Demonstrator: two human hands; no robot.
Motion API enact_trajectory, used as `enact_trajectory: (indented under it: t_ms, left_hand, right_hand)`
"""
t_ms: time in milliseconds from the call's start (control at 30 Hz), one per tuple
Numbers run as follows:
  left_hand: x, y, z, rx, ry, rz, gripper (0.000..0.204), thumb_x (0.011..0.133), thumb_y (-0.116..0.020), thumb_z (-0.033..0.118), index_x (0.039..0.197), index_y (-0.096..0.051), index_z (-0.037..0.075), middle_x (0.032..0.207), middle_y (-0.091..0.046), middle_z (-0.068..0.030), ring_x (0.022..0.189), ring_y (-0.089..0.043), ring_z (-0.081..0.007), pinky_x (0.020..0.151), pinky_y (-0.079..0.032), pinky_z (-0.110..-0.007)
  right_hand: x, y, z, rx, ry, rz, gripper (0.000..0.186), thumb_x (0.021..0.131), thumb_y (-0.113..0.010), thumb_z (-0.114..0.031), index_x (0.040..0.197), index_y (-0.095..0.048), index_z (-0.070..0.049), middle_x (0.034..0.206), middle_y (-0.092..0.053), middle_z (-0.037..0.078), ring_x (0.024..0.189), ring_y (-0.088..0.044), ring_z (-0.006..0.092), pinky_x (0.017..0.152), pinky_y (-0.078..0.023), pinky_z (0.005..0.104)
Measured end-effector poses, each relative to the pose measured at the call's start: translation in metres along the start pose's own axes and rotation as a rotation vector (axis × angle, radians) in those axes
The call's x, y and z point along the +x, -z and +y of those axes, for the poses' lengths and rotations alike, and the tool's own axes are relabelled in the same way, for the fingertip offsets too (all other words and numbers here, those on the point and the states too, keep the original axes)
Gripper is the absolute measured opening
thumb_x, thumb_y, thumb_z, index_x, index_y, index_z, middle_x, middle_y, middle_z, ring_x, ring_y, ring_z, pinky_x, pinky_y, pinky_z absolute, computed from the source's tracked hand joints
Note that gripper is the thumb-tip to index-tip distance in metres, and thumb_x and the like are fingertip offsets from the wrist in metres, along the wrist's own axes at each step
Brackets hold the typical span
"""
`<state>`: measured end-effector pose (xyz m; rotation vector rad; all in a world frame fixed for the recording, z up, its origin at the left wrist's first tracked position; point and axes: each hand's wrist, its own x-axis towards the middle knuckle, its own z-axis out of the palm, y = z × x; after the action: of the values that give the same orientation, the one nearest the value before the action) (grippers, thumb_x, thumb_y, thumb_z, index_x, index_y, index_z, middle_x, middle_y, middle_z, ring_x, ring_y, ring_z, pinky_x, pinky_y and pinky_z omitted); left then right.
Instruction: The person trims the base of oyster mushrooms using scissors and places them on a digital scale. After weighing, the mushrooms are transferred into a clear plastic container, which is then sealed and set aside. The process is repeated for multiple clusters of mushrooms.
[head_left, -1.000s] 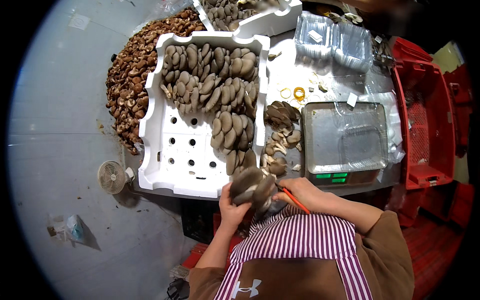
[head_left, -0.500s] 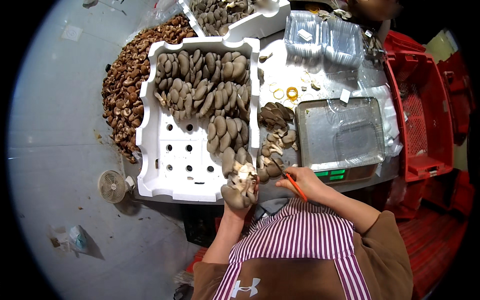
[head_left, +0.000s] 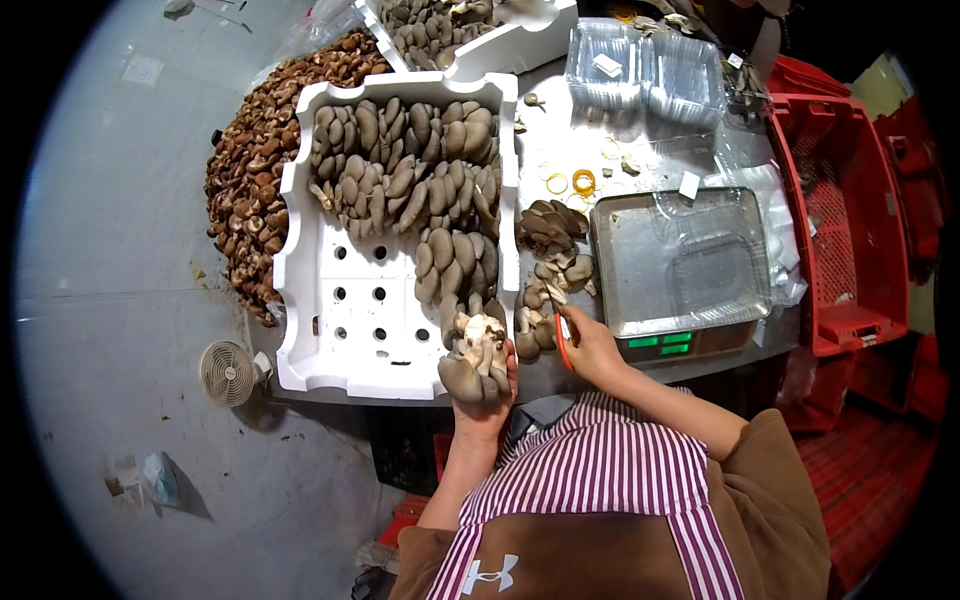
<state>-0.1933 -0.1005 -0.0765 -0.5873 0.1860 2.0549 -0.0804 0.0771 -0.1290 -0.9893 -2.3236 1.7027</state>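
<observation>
My left hand [head_left: 485, 410] cradles a grey oyster mushroom cluster [head_left: 470, 365], its pale cut base facing up, over the near right corner of a white foam crate [head_left: 295, 345]. The crate is part filled with similar clusters [head_left: 370, 170]. My right hand [head_left: 590, 350] grips orange-handled cutters [head_left: 563, 345], their dark tip just right of that cluster. Loose mushroom pieces [head_left: 550, 225] lie between the crate and a steel scale pan [head_left: 680, 260] with a clear plastic tray in it.
Brown mushrooms [head_left: 250, 180] are heaped left of the crate. Another foam crate [head_left: 520, 45] and stacked clear containers [head_left: 610, 85] stand behind. Yellow bands [head_left: 585, 182] lie behind the loose pieces. Red baskets [head_left: 840, 325] stand at right, a small fan [head_left: 228, 372] lower left.
My left hand has turned the cluster base upward. My right hand has moved away from it, then slightly up, with the cutters now held more upright.
</observation>
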Motion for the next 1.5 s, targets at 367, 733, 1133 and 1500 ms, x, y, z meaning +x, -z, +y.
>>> enact_trajectory:
  t_ms: [367,733,1133,1500]
  left_hand:
    - [-0.011,-0.025,-0.016,0.063,-0.204,0.223,0.045,0.097,-0.050,0.039,0.133,-0.052,0.011,0.130,-0.058,-0.0111,0.116,-0.059,-0.0281,0.099,-0.050,-0.042]
    - [-0.020,-0.020,-0.019,0.058,-0.133,0.137,0.044,0.099,-0.047,0.039,0.135,-0.051,0.012,0.136,-0.055,-0.0099,0.119,-0.057,-0.0272,0.104,-0.047,-0.043]
    - [-0.027,-0.023,-0.027,-0.036,-0.065,0.164,0.041,0.098,-0.051,0.035,0.131,-0.055,0.011,0.132,-0.058,-0.0103,0.120,-0.056,-0.0314,0.100,-0.050,-0.046]
    - [-0.028,-0.020,-0.021,-0.070,-0.100,0.211,0.043,0.097,-0.052,0.034,0.131,-0.054,0.008,0.129,-0.058,-0.0144,0.119,-0.057,-0.0345,0.099,-0.051,-0.046]
  right_hand:
    - [0.000,0.037,-0.059,-0.216,0.762,0.076,0.053,0.071,-0.075,-0.024,0.119,-0.059,-0.008,0.097,-0.054,0.011,0.090,-0.055,0.0293,0.075,-0.042,0.0412]
    - [-0.003,0.042,-0.065,-0.323,0.804,0.185,0.058,0.069,-0.074,-0.021,0.125,-0.060,-0.012,0.108,-0.056,0.012,0.101,-0.055,0.0267,0.085,-0.038,0.0406]
    - [0.000,0.040,-0.056,-0.354,0.847,0.171,0.048,0.071,-0.073,-0.019,0.117,-0.062,-0.013,0.094,-0.054,0.006,0.087,-0.056,0.0215,0.078,-0.036,0.0351]
    - [-0.012,0.016,-0.040,0.034,0.504,0.068,0.031,0.083,-0.073,-0.020,0.108,-0.063,-0.006,0.084,-0.054,0.011,0.073,-0.060,0.0313,0.062,-0.048,0.0417]
